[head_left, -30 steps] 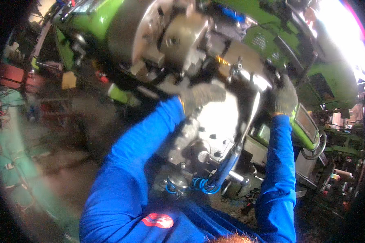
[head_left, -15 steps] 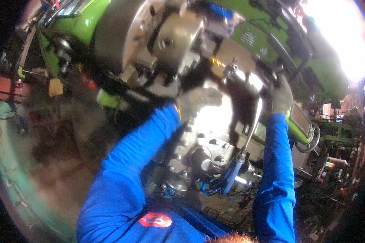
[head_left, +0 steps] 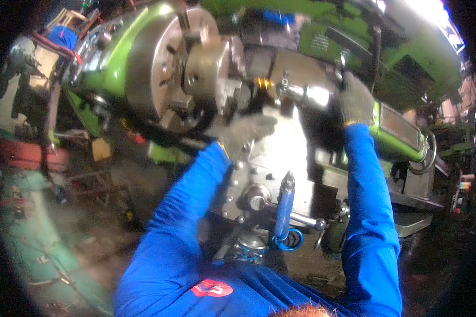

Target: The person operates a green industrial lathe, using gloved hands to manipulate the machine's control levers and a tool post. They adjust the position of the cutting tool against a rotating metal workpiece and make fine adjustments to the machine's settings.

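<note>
Over the glaring metal plate (head_left: 285, 140), your left hand (head_left: 248, 128) is blurred, its fingers stretched out side by side; whether they grip anything, I cannot tell. Your right hand (head_left: 357, 100) sits just beside one shiny cylinder (head_left: 318, 96), fingers bent; I cannot tell whether they clamp on anything. One small upright handle (head_left: 285, 79) and one yellow coil (head_left: 263, 83) are at the cylinder's left end. Nearer you are one blue-handled tool (head_left: 284, 211) with a pointed tip, one coiled blue hose (head_left: 291, 240) and one ball-ended lever (head_left: 304, 220) on a round hub (head_left: 257, 201). Beyond your left hand, one thick metal disc (head_left: 205, 66) sits against one large round chuck (head_left: 158, 79). The machine's green body (head_left: 433, 87) spans the back, with one handwheel (head_left: 432, 149) at the right. In the room, a pale green strip (head_left: 37, 227) edges the dim brown floor (head_left: 98, 227), near one red box (head_left: 55, 158).
</note>
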Available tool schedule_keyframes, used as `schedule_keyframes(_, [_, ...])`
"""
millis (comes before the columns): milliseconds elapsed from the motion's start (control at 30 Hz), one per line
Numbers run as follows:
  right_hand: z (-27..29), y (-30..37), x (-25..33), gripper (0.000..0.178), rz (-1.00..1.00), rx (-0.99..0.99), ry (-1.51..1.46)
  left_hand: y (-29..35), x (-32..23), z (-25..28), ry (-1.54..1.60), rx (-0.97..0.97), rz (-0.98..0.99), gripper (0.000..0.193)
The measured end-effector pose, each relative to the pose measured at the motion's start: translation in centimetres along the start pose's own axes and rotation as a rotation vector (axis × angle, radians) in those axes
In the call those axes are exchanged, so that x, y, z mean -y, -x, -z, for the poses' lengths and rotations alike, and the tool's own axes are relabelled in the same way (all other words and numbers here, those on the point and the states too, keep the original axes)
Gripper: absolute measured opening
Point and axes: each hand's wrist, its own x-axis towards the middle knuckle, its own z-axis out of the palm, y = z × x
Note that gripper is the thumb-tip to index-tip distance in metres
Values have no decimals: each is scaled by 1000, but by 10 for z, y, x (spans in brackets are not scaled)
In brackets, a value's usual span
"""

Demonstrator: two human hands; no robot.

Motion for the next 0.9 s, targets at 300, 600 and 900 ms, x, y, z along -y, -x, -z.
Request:
schedule_keyframes(300, [-7, -2, 12, 21, -11, -85, 20, -15, 57, 38, -301, 118, -323, 43])
schedule_keyframes(600, [-20, 3, 5, 26, -99, -108, 101, -5, 3, 2, 99, -32, 11, 43])
schedule_keyframes(900, [-22, 0, 4, 19, -112, -150, 70, -55, 23, 30, 414, -196, -11, 41])
